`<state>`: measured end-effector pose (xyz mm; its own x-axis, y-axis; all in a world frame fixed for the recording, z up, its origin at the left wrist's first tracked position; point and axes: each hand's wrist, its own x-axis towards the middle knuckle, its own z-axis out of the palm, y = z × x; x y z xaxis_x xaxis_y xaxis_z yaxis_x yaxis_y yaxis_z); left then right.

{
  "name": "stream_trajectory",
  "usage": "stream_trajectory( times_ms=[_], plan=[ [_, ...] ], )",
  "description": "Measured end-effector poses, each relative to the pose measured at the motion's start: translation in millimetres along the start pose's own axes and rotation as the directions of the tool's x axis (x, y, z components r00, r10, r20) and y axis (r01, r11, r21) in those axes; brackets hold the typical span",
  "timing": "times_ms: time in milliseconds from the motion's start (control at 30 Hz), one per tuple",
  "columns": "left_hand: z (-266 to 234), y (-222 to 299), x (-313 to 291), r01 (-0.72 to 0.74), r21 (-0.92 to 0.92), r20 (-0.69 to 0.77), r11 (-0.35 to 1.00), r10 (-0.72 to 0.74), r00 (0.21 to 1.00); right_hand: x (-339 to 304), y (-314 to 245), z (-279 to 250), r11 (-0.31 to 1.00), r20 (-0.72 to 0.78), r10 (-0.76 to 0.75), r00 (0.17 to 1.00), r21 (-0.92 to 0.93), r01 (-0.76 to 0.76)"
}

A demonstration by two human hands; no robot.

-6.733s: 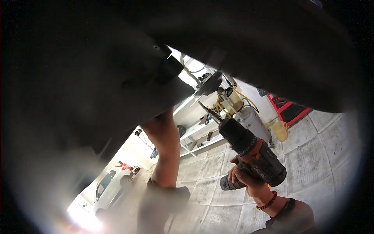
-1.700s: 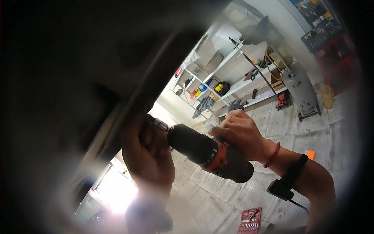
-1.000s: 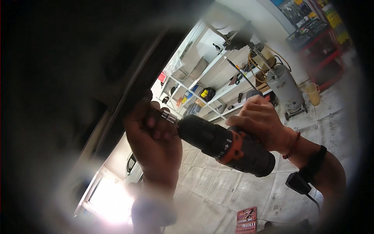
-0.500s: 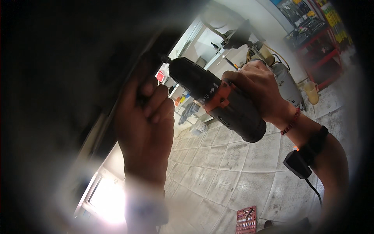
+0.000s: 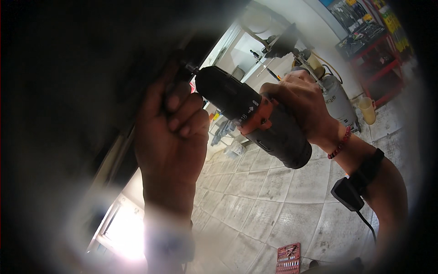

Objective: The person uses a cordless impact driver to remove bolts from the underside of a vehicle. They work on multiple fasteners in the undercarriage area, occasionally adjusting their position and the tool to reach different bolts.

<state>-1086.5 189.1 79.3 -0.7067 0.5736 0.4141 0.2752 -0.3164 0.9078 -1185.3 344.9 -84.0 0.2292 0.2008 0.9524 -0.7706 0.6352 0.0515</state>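
Note:
My right hand [image 5: 305,102] is wrapped round the handle of a black and orange cordless drill [image 5: 228,93]. The drill points up and to the left, and a metal bit [image 5: 190,68] sticks out of its nose toward a dark surface. Just below the bit, my left hand [image 5: 171,125] is raised with its fingers curled in beside the drill's nose. Deep shadow hides its fingertips and whatever they may hold, as well as the spot that the bit meets.
A large dark panel edge [image 5: 119,153] runs diagonally on the left. Below lies a tiled floor [image 5: 255,201] with an open red tool case [image 5: 288,256]. A grey tank [image 5: 338,102], a yellowish jug [image 5: 366,111] and a red tool cart [image 5: 383,75] stand at the right.
My left hand has shifted slightly right and up, closer to the drill's nose. The drill has barely moved, and my right hand keeps its hold on it.

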Motion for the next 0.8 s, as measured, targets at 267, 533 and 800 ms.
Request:
stream_trajectory(
  times_ms=[267,533,800],
  plan=[
    [2.3,-0.4,-2.1,-0.022,-0.001,-0.055,1.000,0.022,0.998,-0.9,-0.6,-0.5,1.000,0.012,0.002,1.000,-0.009,-0.002],
    [-0.4,-1.3,1.2,-0.007,-0.018,-0.034,1.000,0.006,0.999,-0.7,2.7,0.7,0.999,0.029,0.005,1.000,-0.035,-0.004],
    [1.1,-1.3,-2.3,-0.023,-0.023,-0.024,0.999,0.023,0.999,0.7,0.7,0.2,0.974,0.021,-0.028,0.999,-0.223,0.032]
  ],
)
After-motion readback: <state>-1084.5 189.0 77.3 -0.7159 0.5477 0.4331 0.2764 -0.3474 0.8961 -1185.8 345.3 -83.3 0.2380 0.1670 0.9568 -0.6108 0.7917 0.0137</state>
